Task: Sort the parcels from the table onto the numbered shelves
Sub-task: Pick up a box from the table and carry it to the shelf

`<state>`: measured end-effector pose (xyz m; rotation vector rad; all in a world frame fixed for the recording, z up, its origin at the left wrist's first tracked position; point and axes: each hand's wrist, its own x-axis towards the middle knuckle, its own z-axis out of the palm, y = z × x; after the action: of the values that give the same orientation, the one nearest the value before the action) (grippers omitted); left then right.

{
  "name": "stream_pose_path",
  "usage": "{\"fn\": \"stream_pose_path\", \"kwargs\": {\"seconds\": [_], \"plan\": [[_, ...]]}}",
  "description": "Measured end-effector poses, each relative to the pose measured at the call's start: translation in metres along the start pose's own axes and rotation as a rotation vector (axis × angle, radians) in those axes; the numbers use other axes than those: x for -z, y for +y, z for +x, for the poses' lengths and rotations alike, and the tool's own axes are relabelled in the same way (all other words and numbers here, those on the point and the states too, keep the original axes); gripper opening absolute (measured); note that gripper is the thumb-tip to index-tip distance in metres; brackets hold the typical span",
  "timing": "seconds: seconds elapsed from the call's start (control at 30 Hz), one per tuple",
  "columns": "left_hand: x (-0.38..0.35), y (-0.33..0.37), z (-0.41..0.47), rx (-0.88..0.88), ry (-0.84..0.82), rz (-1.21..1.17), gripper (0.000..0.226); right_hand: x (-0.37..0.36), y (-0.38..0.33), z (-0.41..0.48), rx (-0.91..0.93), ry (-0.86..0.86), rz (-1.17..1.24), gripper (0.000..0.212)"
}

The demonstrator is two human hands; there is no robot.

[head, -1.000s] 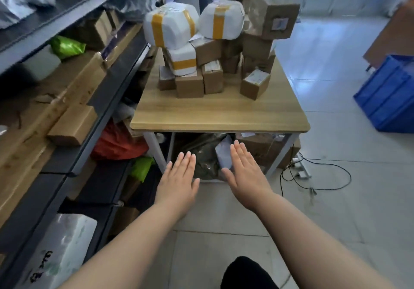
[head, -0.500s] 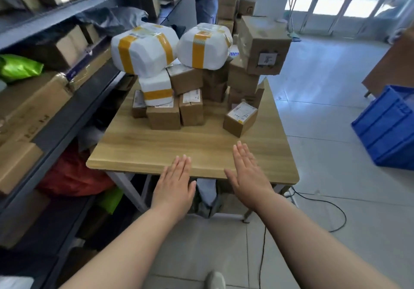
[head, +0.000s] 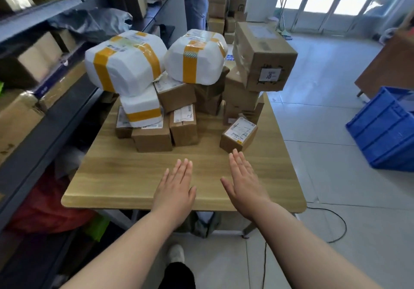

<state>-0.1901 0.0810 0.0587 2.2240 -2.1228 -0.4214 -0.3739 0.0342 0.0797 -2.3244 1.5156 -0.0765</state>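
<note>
Left hand (head: 174, 190) and right hand (head: 243, 183) are spread flat over the near part of the table (head: 116, 176), fingers straight, holding nothing. Contact with the top cannot be told. The near table edge crosses under both wrists. Bare tabletop extends left of the left hand. The parcels (head: 125, 64) are stacked ahead of both hands. One small box (head: 238, 134) sits just beyond the right fingertips. Shelves (head: 44, 127) run along the left. A crate (head: 385, 129) stands well to the right.

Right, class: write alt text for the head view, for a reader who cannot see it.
The left hand and right hand, flat and empty, are held over a wooden table before a pile of parcels: brown boxes topped by two white bundles with yellow tape. Shelves stand left, a blue crate right.
</note>
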Motion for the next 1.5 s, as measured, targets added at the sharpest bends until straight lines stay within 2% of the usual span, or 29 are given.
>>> {"fn": "stream_pose_path", "kwargs": {"seconds": [0.3, 0.6, 0.97, 1.23, 1.5], "plan": [[0.073, -0.015, 0.122, -0.201, 0.140, 0.002, 0.064, 0.065, -0.021, 0.091, -0.093, 0.304, 0.044, 0.065], [0.122, 0.023, 0.187, -0.425, 0.224, -0.023, 0.064, 0.107, -0.011, 0.129, -0.189, 0.526, -0.015, 0.067], [0.163, 0.080, 0.240, -0.482, 0.299, -0.116, 0.064, 0.175, 0.046, 0.164, -0.164, 0.648, -0.038, 0.069], [0.197, 0.133, 0.281, -0.424, 0.364, -0.219, 0.064, 0.250, 0.103, 0.192, -0.126, 0.676, -0.072, 0.067], [0.181, 0.150, 0.328, -0.174, 0.217, -0.616, 0.067, 0.264, 0.139, 0.224, -0.193, 0.319, 0.239, 0.062]]}}
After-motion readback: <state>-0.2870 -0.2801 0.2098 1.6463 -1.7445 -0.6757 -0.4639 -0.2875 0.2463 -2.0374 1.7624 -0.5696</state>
